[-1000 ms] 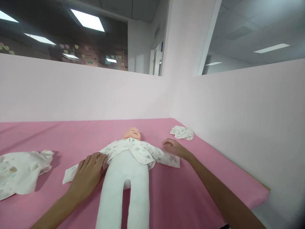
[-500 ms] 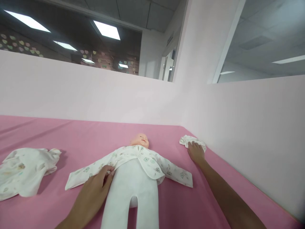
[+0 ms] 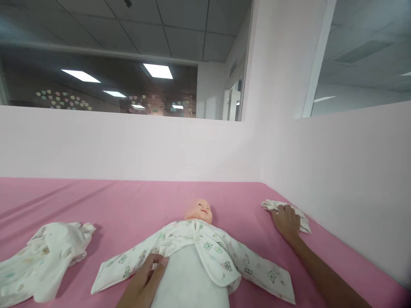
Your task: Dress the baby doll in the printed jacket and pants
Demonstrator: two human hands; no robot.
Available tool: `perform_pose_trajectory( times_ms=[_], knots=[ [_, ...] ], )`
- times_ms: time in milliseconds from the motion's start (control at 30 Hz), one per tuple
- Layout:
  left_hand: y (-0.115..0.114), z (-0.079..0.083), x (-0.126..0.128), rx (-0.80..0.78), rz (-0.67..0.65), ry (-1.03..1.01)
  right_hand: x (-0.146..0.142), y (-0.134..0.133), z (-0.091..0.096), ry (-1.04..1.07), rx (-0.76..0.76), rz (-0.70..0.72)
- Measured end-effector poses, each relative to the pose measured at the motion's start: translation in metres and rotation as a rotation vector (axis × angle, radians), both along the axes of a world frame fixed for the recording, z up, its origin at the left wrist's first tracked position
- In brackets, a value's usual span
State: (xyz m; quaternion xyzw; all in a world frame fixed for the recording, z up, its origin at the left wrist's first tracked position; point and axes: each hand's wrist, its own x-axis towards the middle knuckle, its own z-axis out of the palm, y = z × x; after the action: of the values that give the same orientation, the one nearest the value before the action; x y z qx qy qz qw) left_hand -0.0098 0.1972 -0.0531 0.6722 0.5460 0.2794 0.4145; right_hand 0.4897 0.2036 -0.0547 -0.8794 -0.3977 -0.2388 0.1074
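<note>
Baby doll [image 3: 194, 276] in a printed jacket [image 3: 210, 252] has the narrowed left hand [image 3: 144, 278] at its side, grip unclear, while well to its right the right hand [image 3: 287, 220] clasps a bunched printed garment [image 3: 304, 223], which could unfold if lifted by one edge.

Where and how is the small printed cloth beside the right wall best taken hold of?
Probably by the middle of the cloth, pinched from above and from the near left side. It lies low and loosely bunched on the pink sheet, with the wall close along its right, so the left looks freer. The right hand rests across that middle.
</note>
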Motion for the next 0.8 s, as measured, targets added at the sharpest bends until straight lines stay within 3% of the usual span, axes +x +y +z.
perform_pose_trajectory(
  times_ms=[100,200,333,433,533,600,700,800],
  knots=[
    [-0.002,0.004,-0.003,0.14,-0.03,0.071,-0.016,-0.01,0.016,0.014,0.117,0.037],
    [-0.004,0.016,-0.011,0.26,0.001,0.186,-0.057,-0.031,0.049,0.223,0.274,0.167],
    [-0.021,0.043,-0.012,0.38,-0.027,0.134,-0.153,-0.083,0.105,0.533,0.532,0.383],
    [-0.062,0.068,-0.002,0.395,-0.165,-0.075,-0.235,-0.133,0.134,0.721,0.539,0.543],
    [-0.119,0.092,0.007,0.339,-0.352,-0.342,-0.303,-0.179,0.143,0.742,0.388,0.863],
    [-0.153,0.106,0.005,0.26,-0.466,-0.481,-0.335,-0.205,0.143,0.645,0.339,1.081],
    [-0.191,0.122,-0.01,0.138,-0.408,-0.604,-0.365,-0.237,0.141,0.493,0.306,1.311],
    [-0.221,0.13,-0.033,0.085,-0.347,-0.606,-0.381,-0.265,0.14,0.474,0.196,1.357]
  ],
)
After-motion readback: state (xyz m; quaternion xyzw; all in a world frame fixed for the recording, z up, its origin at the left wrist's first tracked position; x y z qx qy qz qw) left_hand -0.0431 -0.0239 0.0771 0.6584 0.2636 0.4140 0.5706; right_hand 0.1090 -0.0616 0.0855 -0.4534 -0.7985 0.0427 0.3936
